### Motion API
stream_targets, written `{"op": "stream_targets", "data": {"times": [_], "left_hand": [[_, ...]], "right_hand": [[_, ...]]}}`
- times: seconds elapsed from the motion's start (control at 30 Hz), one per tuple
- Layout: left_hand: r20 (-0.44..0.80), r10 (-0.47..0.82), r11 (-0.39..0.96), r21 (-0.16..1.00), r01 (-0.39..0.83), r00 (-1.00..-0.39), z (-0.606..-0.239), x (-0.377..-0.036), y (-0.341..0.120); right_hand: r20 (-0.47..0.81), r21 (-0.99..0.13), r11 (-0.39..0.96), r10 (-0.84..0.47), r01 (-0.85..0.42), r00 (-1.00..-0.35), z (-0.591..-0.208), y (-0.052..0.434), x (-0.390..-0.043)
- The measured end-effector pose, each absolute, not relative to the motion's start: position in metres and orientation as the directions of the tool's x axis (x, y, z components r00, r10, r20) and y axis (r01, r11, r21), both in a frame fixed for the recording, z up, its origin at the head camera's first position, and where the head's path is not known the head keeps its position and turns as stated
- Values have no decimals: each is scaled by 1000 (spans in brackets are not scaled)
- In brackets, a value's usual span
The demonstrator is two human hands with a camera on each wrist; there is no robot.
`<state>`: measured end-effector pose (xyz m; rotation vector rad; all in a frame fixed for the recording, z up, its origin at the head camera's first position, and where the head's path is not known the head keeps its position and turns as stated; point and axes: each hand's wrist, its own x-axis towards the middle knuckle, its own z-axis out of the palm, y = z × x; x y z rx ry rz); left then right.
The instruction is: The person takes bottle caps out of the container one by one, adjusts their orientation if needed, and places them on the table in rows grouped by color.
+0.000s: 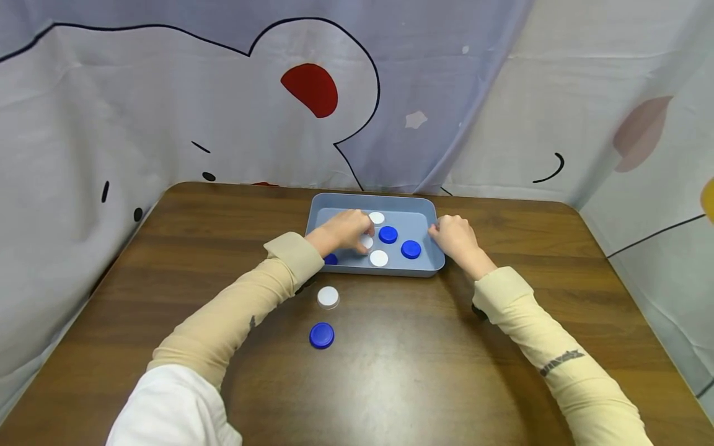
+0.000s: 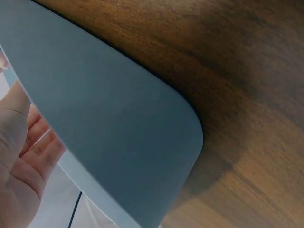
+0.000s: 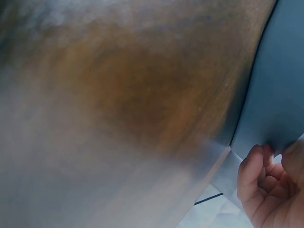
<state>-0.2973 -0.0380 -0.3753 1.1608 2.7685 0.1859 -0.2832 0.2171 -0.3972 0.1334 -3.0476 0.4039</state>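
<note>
My left hand [image 1: 348,230] reaches over the front left of a grey-blue tray [image 1: 385,271], thumb and fingers around a white round cap [image 1: 366,241]. Its palm shows above the tray wall [image 2: 109,109] in the left wrist view, where the cap is hidden. With curled fingers my right hand [image 1: 456,238] pinches the tray's right rim; the right wrist view shows that hand [image 3: 270,185] at the wall. Also in the tray lie two white caps, one at the back [image 1: 377,218] and one at the front [image 1: 379,258], and blue caps [image 1: 411,249], one partly behind the left wrist.
On the wooden table [image 1: 401,359] in front of the tray lie a white cap [image 1: 328,297] and, nearer, a blue cap [image 1: 321,335]. A printed curtain [image 1: 223,111] hangs right behind the table's back edge.
</note>
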Motion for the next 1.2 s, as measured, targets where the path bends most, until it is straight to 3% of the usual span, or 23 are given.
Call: {"op": "stream_targets", "data": {"times": [0.33, 0.67, 1.2], "left_hand": [[-72, 720, 688, 205, 696, -690, -380, -297, -36], [-82, 675, 726, 246, 642, -733, -383, -298, -36], [-35, 661, 734, 236, 637, -749, -375, -296, -40]], "right_hand": [[84, -256, 961, -80, -99, -993, -397, 217, -284], [91, -252, 962, -81, -101, -993, -396, 215, -283], [89, -234, 966, -90, -108, -992, -396, 215, -284]]}}
